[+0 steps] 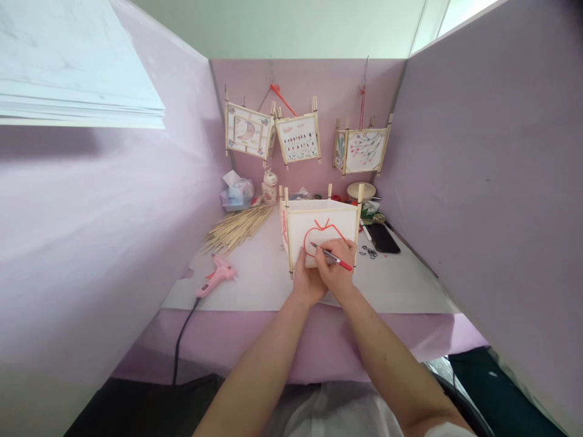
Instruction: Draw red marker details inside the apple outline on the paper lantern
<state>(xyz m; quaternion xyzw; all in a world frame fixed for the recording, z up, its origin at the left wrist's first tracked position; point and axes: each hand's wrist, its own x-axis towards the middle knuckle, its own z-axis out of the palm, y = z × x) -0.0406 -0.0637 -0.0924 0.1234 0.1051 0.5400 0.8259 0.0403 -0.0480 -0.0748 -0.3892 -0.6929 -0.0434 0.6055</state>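
Observation:
A small paper lantern (319, 227) with bamboo-stick corners stands on the white sheet in the middle of the desk. A red outline like an apple is drawn on its front panel. My right hand (336, 267) holds a red marker (332, 257) with its tip against that panel. My left hand (306, 282) grips the lantern's lower front corner, partly tucked under my right hand.
A pink glue gun (216, 276) with a black cord lies at the left. Several bamboo sticks (237, 227) are piled behind it. A tissue box (235, 195), a black phone (383, 238), small rings (370, 252) and three hanging finished lanterns (298, 138) fill the back. Purple partition walls enclose the desk.

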